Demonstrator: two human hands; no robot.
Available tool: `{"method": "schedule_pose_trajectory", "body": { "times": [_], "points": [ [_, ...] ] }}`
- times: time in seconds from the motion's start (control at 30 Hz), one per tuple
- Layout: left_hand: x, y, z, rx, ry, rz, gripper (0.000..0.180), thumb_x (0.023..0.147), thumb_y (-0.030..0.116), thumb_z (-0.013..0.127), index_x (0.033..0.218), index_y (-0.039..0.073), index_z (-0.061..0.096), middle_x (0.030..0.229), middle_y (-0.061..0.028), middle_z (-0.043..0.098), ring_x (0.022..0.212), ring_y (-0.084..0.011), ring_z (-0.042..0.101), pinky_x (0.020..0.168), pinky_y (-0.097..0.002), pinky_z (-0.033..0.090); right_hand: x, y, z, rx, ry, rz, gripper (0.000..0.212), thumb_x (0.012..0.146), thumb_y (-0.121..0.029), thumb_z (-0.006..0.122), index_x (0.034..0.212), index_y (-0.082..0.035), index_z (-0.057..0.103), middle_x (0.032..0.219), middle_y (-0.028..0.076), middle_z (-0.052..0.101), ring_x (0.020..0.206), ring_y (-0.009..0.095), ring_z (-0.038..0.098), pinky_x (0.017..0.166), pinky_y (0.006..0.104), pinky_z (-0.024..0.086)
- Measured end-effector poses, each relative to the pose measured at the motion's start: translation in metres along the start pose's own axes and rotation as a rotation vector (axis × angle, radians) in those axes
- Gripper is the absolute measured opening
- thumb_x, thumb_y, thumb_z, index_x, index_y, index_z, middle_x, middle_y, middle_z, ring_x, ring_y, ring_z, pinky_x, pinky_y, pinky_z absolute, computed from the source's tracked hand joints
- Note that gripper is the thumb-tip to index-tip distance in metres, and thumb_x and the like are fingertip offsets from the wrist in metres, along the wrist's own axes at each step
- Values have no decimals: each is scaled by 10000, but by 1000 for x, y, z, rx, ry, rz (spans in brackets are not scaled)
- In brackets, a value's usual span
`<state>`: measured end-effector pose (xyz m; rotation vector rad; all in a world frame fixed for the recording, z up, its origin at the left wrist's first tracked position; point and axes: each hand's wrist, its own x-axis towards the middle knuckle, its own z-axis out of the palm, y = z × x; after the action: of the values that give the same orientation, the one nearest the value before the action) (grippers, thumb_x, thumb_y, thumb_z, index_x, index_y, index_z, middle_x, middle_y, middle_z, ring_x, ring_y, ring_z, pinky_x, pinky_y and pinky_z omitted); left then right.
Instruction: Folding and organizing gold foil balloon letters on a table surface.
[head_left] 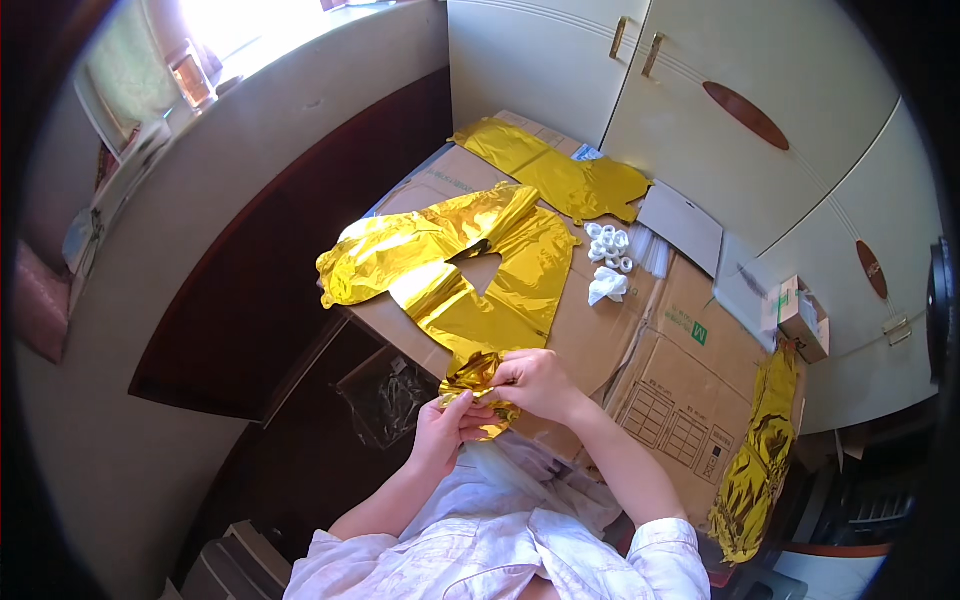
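A shiny gold foil balloon [530, 270], flat and bent into an angular loop, lies on the cardboard. Its near end hangs over the edge toward me, bunched up between my hands. My left hand [448, 428] pinches this bunched foil from below, thumb on top. From the right, my right hand [538, 385] grips the same foil with its fingertips close to the left thumb. Whatever small part may sit between the fingertips is hidden. Behind it, a second flat gold foil balloon [560, 172] lies along the far edge of the cardboard.
Several small white rolls [608, 242] and a crumpled white piece [607, 287] sit on the cardboard [690, 350] beside clear plastic strips [652, 252]. Another gold foil piece [755, 470] drapes at the right edge, near a small box [803, 318]. Pale cabinets [760, 100] stand behind.
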<state>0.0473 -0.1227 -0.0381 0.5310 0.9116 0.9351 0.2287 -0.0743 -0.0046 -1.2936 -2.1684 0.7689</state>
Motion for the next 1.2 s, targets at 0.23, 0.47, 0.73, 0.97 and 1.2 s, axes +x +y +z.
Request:
{"method": "schedule_pose_trajectory", "body": {
  "times": [0.23, 0.47, 0.73, 0.97, 1.2],
  "points": [
    [6, -11, -7, -14, 56, 124, 148, 894, 167, 594, 938, 28, 625, 819, -67, 673, 641, -105, 631, 522, -204, 479, -2, 1, -7, -71, 48, -174, 176, 687, -263, 731, 706, -102, 664, 655, 39, 588, 649, 232, 602, 581, 341, 475],
    [5, -11, 3, 52, 87, 131, 98, 872, 104, 603, 921, 23, 627, 750, -61, 660, 618, -99, 622, 519, -199, 473, -1, 9, -1, -38, 47, -174, 199, 708, -270, 732, 700, -88, 651, 653, 42, 582, 637, 233, 592, 578, 340, 468],
    [0, -29, -17, 19, 28, 82, 40, 838, 78, 606, 860, 44, 612, 665, -16, 592, 553, -71, 539, 476, -185, 395, 8, 16, -8, 209, 95, -75, 149, 776, -155, 699, 792, -11, 661, 704, 88, 612, 618, 180, 585, 569, 288, 458],
    [-20, -42, -31, 123, 166, -115, 45, 836, 84, 601, 851, 54, 571, 641, -17, 551, 491, -77, 470, 444, -198, 354, 28, 24, -21, 323, 557, 173, 171, 819, -181, 682, 818, -11, 658, 747, 88, 644, 645, 143, 589, 591, 276, 451],
    [-12, -48, -34, 110, 176, -111, 55, 841, 90, 601, 851, 50, 566, 649, -19, 548, 493, -80, 474, 436, -199, 344, 78, 27, -57, 279, 377, 84, 184, 793, -224, 696, 841, -48, 683, 700, 70, 645, 615, 145, 584, 582, 276, 448]
  ]
}}
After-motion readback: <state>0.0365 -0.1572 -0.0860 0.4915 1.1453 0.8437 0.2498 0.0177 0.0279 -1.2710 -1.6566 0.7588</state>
